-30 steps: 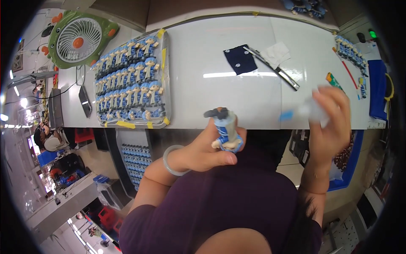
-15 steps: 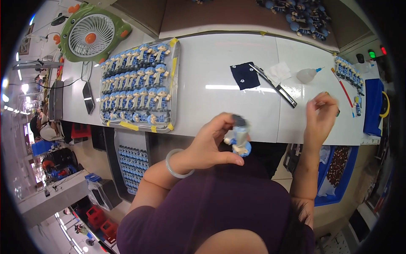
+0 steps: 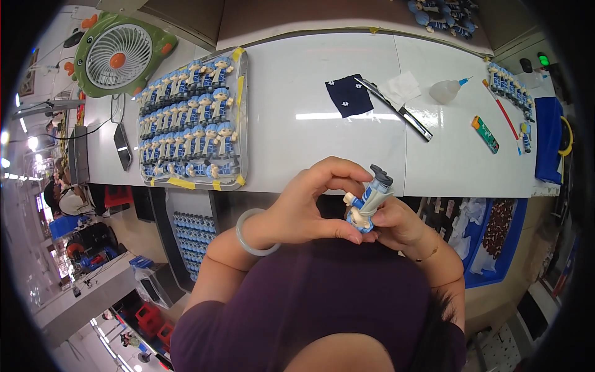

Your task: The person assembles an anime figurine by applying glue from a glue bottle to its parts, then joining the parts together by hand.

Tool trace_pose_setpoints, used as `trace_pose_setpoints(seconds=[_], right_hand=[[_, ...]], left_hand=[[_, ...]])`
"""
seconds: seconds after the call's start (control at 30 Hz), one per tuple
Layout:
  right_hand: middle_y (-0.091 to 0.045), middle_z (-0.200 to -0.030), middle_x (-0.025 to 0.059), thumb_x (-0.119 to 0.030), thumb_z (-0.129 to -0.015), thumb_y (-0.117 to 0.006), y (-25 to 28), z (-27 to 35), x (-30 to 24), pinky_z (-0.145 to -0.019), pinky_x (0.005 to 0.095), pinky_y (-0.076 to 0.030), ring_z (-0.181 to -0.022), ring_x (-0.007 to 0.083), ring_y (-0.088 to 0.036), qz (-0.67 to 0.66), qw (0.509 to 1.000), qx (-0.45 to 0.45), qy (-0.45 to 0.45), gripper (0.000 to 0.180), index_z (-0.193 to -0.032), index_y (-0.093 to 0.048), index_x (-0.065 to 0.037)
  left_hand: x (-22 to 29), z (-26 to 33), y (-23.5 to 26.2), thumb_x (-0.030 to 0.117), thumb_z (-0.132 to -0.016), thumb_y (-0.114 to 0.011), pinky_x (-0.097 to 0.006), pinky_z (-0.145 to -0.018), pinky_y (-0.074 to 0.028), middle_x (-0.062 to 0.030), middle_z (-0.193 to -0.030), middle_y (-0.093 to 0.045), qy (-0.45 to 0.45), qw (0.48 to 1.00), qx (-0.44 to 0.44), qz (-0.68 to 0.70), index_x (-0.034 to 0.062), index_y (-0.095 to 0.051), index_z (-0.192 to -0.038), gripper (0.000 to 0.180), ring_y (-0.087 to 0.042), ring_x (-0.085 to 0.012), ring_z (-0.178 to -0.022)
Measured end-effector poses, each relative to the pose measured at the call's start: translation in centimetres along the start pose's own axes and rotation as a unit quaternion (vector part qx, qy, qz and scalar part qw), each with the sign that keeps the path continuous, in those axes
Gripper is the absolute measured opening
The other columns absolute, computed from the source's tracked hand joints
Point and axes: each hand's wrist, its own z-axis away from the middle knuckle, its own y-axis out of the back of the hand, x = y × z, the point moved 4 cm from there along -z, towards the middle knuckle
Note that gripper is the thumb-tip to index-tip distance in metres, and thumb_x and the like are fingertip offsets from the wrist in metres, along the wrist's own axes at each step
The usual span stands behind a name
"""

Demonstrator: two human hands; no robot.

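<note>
A small painted figurine (image 3: 370,199) with a blue cap, pale grey robe and black boots is between my hands, above the table's near edge. Its boots point away from me and its head is toward my body. My left hand (image 3: 307,201) is closed around it, with fingers at the boots and thumb by the head. From the right, my right hand (image 3: 406,228) grips it too, thumb on the robe; its other fingers are partly hidden behind. A green lighter (image 3: 485,135) with an orange top lies on the table to the right.
Rows of similar figurines stand in a taped tray (image 3: 242,118) at left, by a green fan (image 3: 119,61). A dark cloth (image 3: 349,97), black-and-silver pen-like tool (image 3: 403,115), white tissue (image 3: 401,87), dropper bottle (image 3: 447,92) and red brush (image 3: 505,118) lie ahead. A blue bin (image 3: 550,141) stands far right.
My right hand has come from the table's right side to the figurine and taken hold of it. The lighter now shows where that hand was. The figurine has shifted slightly right.
</note>
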Motion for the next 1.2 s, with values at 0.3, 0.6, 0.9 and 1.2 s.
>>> trace_pose_setpoints(seconds=[0.3, 0.6, 0.9, 1.2], right_hand=[[-0.044, -0.068, 0.0003, -0.023, -0.069, -0.049, -0.4, 0.0, 0.0, -0.045, 0.0184, -0.025, -0.05, 0.0054, -0.033, -0.061, 0.998, 0.02, -0.018, 0.025, -0.085, -0.05, -0.003], [-0.042, -0.061, -0.0016, -0.02, -0.072, -0.047, 0.1, -0.3, 0.2, -0.044, 0.0192, -0.024, -0.049, 0.0049, -0.033, -0.015, 0.999, 0.03, 0.011, 0.016, -0.074, -0.052, -0.004], [-0.04, -0.057, -0.0015, -0.027, -0.077, -0.044, -0.5, 0.1, -0.6, -0.044, 0.0194, -0.023, -0.049, 0.0059, -0.031, -0.054, 0.997, 0.053, 0.03, 0.029, -0.079, -0.056, -0.001], [-0.044, -0.056, 0.0019, -0.033, -0.077, -0.041, 0.2, 0.3, -0.9, -0.044, 0.0196, -0.027, -0.048, 0.0074, -0.035, 0.028, 0.999, 0.029, 0.037, 0.035, -0.077, -0.055, 0.0]], left_hand=[[0.1, -0.1, 0.0, 0.013, -0.056, -0.079, -0.027, -0.08, -0.045, -0.0093, -0.103, -0.048, -0.02, 1.0, -0.01, -0.004, 0.0018, -0.046, -0.11, 0.064, -0.056, -0.0168, -0.088], [-0.7, 0.3, 0.3, 0.011, -0.055, -0.08, -0.029, -0.084, -0.042, -0.0095, -0.104, -0.049, -0.033, 0.999, -0.001, -0.001, 0.0007, -0.046, -0.109, 0.065, -0.055, -0.0169, -0.091], [-1.2, 0.5, 0.2, 0.004, -0.058, -0.077, -0.029, -0.087, -0.039, -0.0091, -0.107, -0.049, -0.015, 0.99, 0.04, 0.137, 0.0009, -0.043, -0.112, 0.064, -0.051, -0.0174, -0.099], [-0.9, 0.8, 0.0, 0.004, -0.064, -0.073, -0.031, -0.089, -0.037, -0.0098, -0.109, -0.048, 0.005, 0.987, 0.014, 0.158, 0.0014, -0.043, -0.111, 0.056, -0.049, -0.0181, -0.101]])
